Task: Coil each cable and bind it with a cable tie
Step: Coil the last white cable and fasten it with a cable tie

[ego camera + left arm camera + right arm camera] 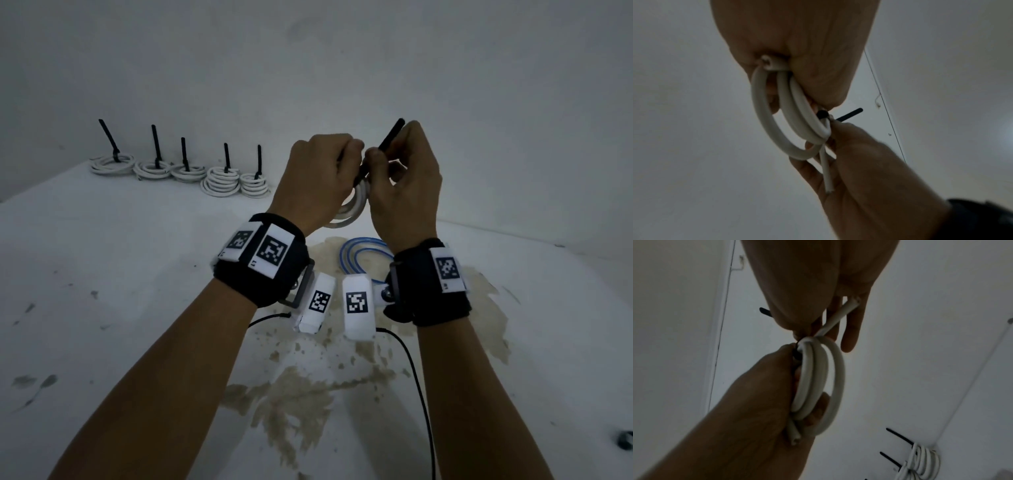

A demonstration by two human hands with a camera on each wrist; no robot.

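Note:
Both hands are raised above the table. My left hand [337,161] grips a coil of white cable [349,209], which hangs below it in three loops [766,121]. A black cable tie [392,135] is wrapped round the top of the coil, its head [822,114] beside the left fingers. My right hand [383,161] pinches the tie's tail, which sticks up past its knuckles. In the right wrist view the coil [836,378] sits between the two hands, and one loose cable end [840,316] crosses the right hand's fingers [851,331].
A coiled blue cable [363,257] lies on the white table [137,274] under my wrists. Several white coils [219,180], each bound with an upright black tie, line the back left by the wall. Black wrist-camera leads trail near the stained table middle.

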